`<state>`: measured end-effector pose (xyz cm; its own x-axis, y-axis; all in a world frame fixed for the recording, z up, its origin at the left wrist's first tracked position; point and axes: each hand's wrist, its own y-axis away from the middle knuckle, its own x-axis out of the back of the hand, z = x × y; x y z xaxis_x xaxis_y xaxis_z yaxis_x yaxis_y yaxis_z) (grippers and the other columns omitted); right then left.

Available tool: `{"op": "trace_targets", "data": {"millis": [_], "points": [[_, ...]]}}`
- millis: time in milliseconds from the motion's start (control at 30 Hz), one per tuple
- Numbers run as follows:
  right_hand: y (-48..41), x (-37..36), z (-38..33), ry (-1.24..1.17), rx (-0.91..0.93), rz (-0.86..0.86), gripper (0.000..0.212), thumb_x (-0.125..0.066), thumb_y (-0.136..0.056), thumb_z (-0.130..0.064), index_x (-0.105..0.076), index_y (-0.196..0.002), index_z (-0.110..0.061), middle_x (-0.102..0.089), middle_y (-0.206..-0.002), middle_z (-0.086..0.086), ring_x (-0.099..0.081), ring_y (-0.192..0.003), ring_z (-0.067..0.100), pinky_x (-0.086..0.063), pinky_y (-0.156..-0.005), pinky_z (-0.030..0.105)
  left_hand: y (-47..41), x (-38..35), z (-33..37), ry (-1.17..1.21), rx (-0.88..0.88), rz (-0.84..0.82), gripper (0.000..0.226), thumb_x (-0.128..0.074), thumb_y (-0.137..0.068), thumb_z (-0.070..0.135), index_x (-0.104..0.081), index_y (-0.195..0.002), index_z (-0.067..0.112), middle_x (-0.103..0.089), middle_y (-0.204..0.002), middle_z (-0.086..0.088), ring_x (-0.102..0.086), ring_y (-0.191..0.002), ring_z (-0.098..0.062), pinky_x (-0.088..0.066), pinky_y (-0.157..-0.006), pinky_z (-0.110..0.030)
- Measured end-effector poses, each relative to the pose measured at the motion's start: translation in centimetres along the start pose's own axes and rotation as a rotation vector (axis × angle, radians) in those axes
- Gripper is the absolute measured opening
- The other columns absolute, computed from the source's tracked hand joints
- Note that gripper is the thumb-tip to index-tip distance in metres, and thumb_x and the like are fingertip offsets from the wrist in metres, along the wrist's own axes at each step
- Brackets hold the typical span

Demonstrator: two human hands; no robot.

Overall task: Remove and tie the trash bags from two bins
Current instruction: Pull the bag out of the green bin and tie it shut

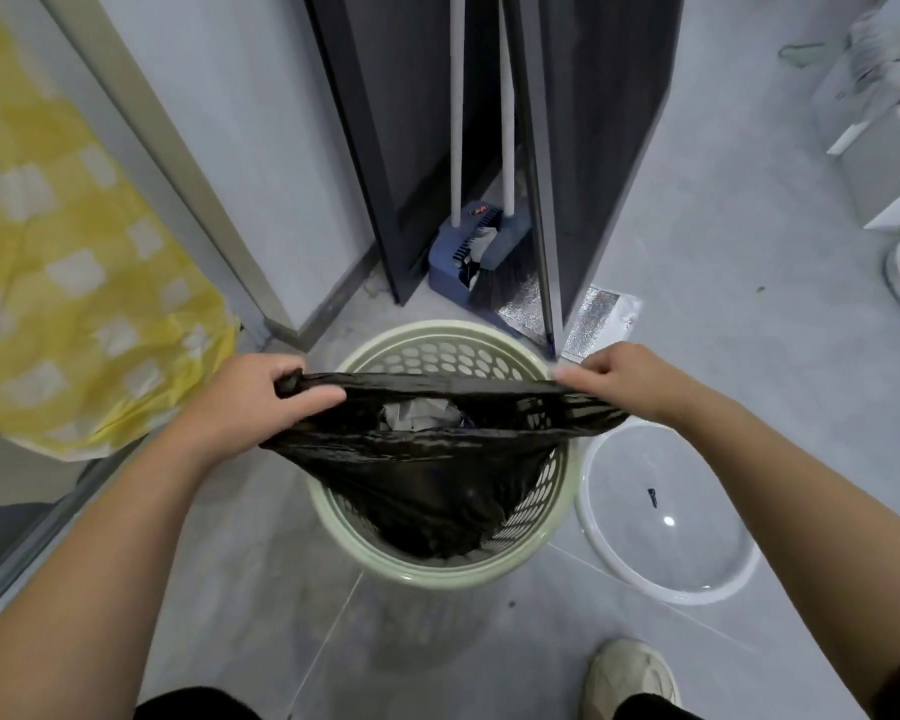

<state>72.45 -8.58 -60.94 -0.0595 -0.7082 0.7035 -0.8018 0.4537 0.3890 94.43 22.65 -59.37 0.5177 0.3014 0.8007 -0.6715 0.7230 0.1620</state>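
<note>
On the floor [230, 589], near its far edge where the dark panels [583, 148] stand: bin [437, 571], pale green, holed wall, upright.

Inside it: bag [427, 459], black thin film. Its lower part sits down in the bin. Its mouth is off the rim and stretched flat between my two hands above the bin. Contents: crumpled white paper [422, 413] shows through the gap in the mouth; the rest is hidden.

Left hand [261, 402]: clenched round the bunched left end of the mouth.
Right hand [619, 381]: fingers closed on the right end, pinching the film.

Handling, as I judge it: soft and limp, with no stiffness, and slick to the fingers. Probably light, though I cannot see the full load. The film may tear on a sharp pull or snag on the bin's holes. Best hold: the gathered mouth ends, where I have them, keeping slack enough for a knot.

Just right of the bin: white round basin [666, 517]. Behind it: blue dustpan [458, 257], broom [505, 288].
</note>
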Motion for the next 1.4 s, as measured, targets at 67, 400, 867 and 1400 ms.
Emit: {"op": "trace_targets", "data": {"millis": [67,400,867,1400], "points": [[0.7,-0.1,0.5,0.139,0.073,-0.109,0.067,-0.060,-0.062,-0.077,-0.032,-0.061,-0.016,-0.029,-0.058,-0.002,-0.028,-0.054,0.014,-0.024,-0.054,0.030,0.3,0.4,0.7,-0.100,0.029,-0.108,0.065,-0.065,-0.048,0.074,-0.051,-0.062,0.012,-0.050,-0.052,0.004,-0.048,-0.051,-0.013,-0.034,-0.053,-0.030],[3.0,-1.2,0.9,0.623,0.188,-0.064,0.029,-0.057,-0.084,-0.024,-0.036,-0.064,-0.024,-0.045,-0.064,-0.008,-0.049,-0.074,0.023,-0.040,-0.061,0.033,0.6,0.8,1.9,-0.404,-0.082,-0.301,0.029,-0.062,-0.076,0.011,-0.046,-0.060,0.029,-0.056,-0.064,0.008,-0.055,-0.067,-0.013,-0.044,-0.061,-0.031],[1.6,-5.5,-4.0,-0.284,0.302,0.164,0.049,-0.064,-0.085,-0.037,-0.028,-0.058,-0.017,-0.025,-0.055,-0.005,-0.025,-0.053,0.009,-0.024,-0.052,0.028,0.5,-3.8,5.6,0.269,-0.067,-0.249,0.009,-0.056,-0.082,0.018,-0.058,-0.075,0.023,-0.060,-0.070,0.008,-0.059,-0.064,-0.012,-0.053,-0.063,-0.033],[-0.4,-9.1,-5.5,-0.447,0.301,-0.014,0.022,-0.046,-0.088,0.001,-0.044,-0.080,-0.019,-0.045,-0.078,-0.007,-0.040,-0.065,0.001,-0.035,-0.067,0.022,-1.0,-6.7,5.9,0.160,-0.069,-0.092,0.030,-0.046,-0.080,-0.002,-0.046,-0.084,0.028,-0.052,-0.068,-0.004,-0.043,-0.054,-0.016,-0.032,-0.052,-0.031]]}}
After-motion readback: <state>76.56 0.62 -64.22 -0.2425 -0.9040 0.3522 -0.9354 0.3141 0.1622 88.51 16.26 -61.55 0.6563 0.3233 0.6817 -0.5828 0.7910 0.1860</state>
